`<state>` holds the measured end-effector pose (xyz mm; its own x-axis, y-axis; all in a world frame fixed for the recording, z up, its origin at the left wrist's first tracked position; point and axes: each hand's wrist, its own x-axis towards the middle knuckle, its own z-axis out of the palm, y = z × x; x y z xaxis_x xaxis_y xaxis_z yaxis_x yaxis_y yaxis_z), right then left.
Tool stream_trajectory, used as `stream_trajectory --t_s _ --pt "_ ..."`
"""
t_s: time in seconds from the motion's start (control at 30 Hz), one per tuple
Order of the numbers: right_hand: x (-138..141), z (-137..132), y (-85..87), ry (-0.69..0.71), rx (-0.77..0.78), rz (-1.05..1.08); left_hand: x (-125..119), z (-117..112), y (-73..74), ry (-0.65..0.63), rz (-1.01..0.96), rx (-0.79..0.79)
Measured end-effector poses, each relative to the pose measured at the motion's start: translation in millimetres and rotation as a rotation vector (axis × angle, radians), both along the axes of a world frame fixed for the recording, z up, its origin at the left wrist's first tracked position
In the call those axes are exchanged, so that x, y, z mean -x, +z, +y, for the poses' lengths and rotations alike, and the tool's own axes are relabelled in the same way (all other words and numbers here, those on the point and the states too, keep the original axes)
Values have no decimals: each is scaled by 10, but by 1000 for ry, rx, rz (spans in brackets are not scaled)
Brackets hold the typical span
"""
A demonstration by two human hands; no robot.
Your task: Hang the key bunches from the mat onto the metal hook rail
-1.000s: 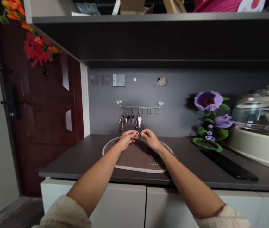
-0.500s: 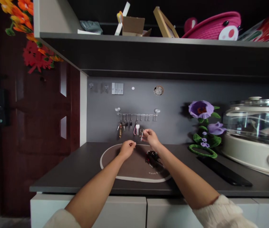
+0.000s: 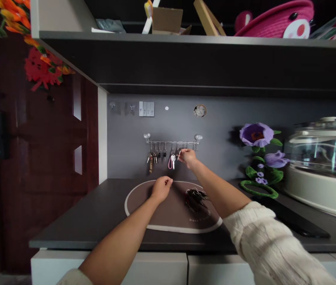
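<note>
My right hand (image 3: 188, 157) pinches a key (image 3: 179, 154) just below the hooks of a clear wall-mounted key rack (image 3: 172, 142). Left of that key, a white key (image 3: 173, 161) and a pink loop (image 3: 169, 162) hang from the rack. Farther left dangle several more keys (image 3: 155, 157) and a brown tag (image 3: 151, 164). My left hand (image 3: 161, 189) is lower, over the brown mat (image 3: 168, 213), thumb and fingers pressed together; whatever they may hold cannot be made out. A dark bunch of keys (image 3: 196, 198) lies on the mat, beneath my right forearm.
Purple felt flowers (image 3: 257, 136) and a white appliance with a clear cover (image 3: 319, 178) stand at the right. A long black object (image 3: 304, 223) lies before them. Overhead runs a shelf (image 3: 185, 39) with boxes and a pink basket (image 3: 274, 21). A dark red door (image 3: 46, 166) is at left.
My right hand has risen with the key, from below the hanging keys to near the hooks. My left hand has shifted slightly right. The view has tilted a little.
</note>
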<state>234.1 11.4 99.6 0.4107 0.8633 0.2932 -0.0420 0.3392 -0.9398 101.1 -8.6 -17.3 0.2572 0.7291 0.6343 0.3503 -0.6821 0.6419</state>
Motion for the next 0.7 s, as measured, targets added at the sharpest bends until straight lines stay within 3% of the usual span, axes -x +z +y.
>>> stream_trajectory --t_s 0.3,0.7 --pt "69 178 4 -50 9 65 -15 31 -4 45 41 -4" --pt "19 282 -156 -70 17 36 -15 69 -18 35 30 9"
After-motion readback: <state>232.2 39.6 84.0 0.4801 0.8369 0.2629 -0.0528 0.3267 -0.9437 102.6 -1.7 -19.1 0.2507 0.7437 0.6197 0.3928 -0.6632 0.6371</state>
